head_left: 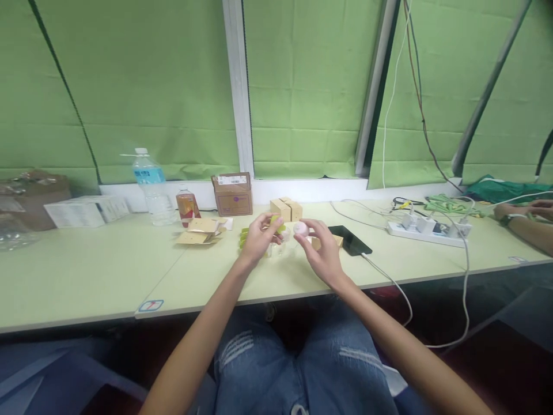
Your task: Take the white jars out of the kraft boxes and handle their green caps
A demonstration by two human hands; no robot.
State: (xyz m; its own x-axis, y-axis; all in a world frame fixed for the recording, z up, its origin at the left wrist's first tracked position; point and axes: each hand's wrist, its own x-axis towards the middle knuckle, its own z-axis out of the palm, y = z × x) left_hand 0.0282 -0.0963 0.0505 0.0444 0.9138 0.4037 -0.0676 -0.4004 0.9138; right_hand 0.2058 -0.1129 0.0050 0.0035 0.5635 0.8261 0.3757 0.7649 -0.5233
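Observation:
My left hand point(260, 236) is closed on a small yellow-green piece point(277, 222) above the table's near middle. Pinched between the thumb and fingers of my right hand point(322, 249) is a small pale pinkish round piece point(301, 229). The two pieces are held close together but apart. Below and beside my left hand are several yellow-green pieces point(243, 237), partly hidden by it. Small clear objects point(280, 249) lie between my hands, too blurred to name. A small tan box point(339, 241) is partly covered by my right hand.
Behind my hands stand small tan boxes point(287, 209). A black tablet point(352, 240) with a cable and a white power strip point(427, 233) are to the right. On the left are flat tan packets point(199, 230), a drink bottle point(186, 206) and a large water bottle point(151, 187). Another person's arm point(529, 230) rests far right.

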